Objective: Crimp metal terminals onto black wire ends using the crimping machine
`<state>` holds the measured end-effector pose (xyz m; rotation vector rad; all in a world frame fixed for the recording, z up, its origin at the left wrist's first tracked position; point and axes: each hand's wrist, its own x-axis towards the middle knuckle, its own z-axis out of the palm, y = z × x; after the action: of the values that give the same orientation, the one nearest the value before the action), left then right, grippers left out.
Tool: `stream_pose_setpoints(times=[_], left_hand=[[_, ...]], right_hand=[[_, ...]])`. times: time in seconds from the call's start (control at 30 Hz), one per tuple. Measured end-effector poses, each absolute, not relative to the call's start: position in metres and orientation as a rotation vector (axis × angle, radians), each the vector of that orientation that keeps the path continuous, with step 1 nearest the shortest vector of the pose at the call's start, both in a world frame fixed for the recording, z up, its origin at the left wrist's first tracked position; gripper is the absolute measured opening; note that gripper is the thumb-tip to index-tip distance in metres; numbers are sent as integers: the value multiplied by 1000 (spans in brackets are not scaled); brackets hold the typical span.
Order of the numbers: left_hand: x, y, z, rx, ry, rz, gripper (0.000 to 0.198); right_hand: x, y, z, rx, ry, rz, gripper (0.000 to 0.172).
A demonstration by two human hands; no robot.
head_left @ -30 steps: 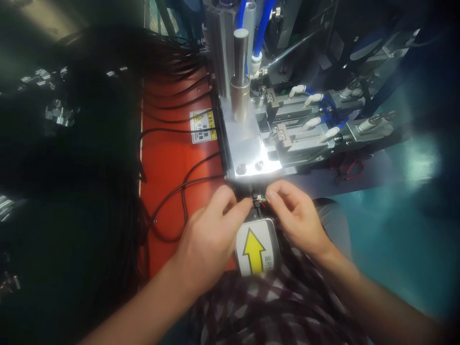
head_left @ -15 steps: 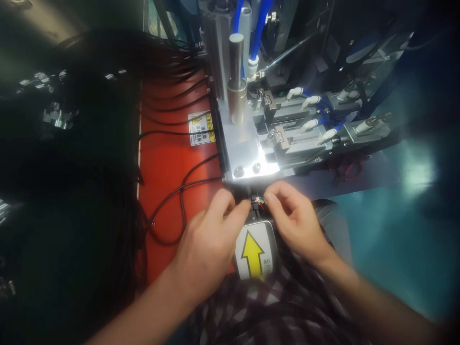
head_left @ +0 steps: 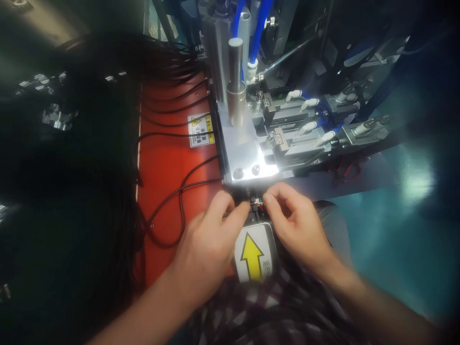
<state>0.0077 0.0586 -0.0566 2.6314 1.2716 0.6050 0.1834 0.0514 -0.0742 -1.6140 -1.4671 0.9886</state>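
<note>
My left hand (head_left: 208,239) and my right hand (head_left: 298,225) meet just below the front edge of a shiny metal machine plate (head_left: 244,153). Both pinch a small black cable end with coloured wires (head_left: 256,205) between thumb and forefinger, left hand on its left side, right hand on its right. The cable end sits at the plate's front edge; how it sits there is hidden by my fingers. A white label with a yellow arrow (head_left: 253,251) lies right below my fingertips.
An orange surface (head_left: 165,163) to the left carries several black cables (head_left: 179,191) and a yellow warning sticker (head_left: 201,129). A dark cable bundle (head_left: 89,167) fills the left. Behind the plate stand a steel cylinder (head_left: 235,81), blue air hoses (head_left: 257,33) and pneumatic clamps (head_left: 305,129).
Both hands stay pinched on the cable end; they have crept slightly up and left toward the plate's edge. The view has shifted a little.
</note>
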Motion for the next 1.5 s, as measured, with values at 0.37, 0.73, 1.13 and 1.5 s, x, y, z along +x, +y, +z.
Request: stream_pose_setpoints(times=[0.37, 0.73, 1.13, 1.5], left_hand=[[9, 59, -55, 2596, 1271, 615, 23], [9, 59, -57, 2578, 1261, 610, 21], [9, 59, -58, 2583, 1255, 643, 24], [10, 59, -56, 2549, 1244, 618, 25]], right_hand=[[183, 50, -71, -1706, -1522, 912, 22], [184, 53, -73, -1639, -1323, 1163, 22], [182, 51, -77, -1588, -1316, 1125, 21], [194, 52, -74, -1555, -1272, 1294, 23]])
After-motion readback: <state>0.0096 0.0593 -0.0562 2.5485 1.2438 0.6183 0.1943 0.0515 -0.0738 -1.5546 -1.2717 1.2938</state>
